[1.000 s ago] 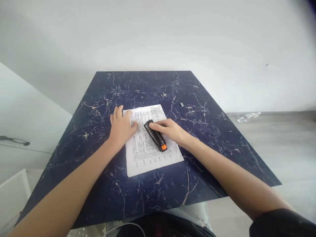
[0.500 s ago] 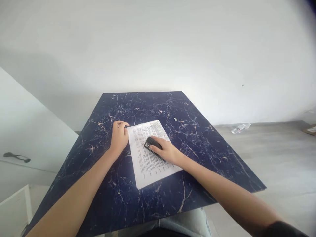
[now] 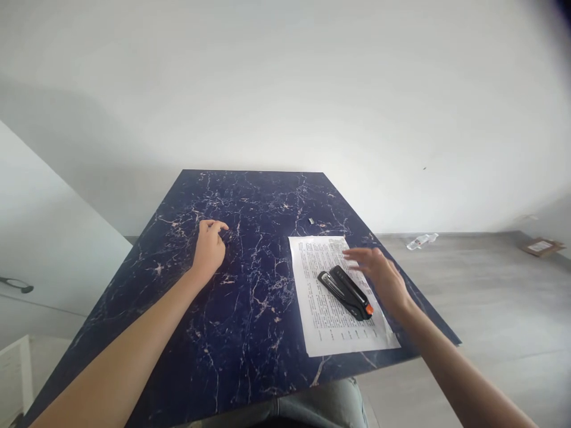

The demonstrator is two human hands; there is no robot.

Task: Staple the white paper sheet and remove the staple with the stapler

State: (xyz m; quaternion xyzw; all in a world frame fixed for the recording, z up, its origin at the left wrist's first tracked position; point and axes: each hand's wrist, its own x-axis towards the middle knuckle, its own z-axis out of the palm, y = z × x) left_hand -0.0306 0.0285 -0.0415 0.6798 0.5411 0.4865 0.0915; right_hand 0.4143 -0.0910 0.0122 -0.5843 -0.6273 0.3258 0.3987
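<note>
A black stapler (image 3: 348,292) with an orange tip at one end lies on top of a printed sheet of paper (image 3: 328,339). Its two arms are spread apart. Just to the upper right of it, my right hand (image 3: 379,270) is over the paper's right edge, fingers stretched out and holding nothing. My left hand (image 3: 209,246) rests on the dark blue marbled table (image 3: 250,285) to the left, its fingers loosely bent. A gap shows between its thumb and index finger, and nothing is visible in it. The paper is well apart from this hand.
A small grey piece (image 3: 311,220) lies on the table beyond the paper. A white wall (image 3: 267,89) stands behind the table. On the floor to the right are a clear plastic wrapper (image 3: 422,241) and a cardboard box (image 3: 542,246). A cabinet handle (image 3: 18,285) is at left.
The paper and stapler have moved right across the table, away from my left hand. My right hand has let go of the stapler. The left hand has stayed nearly in place.
</note>
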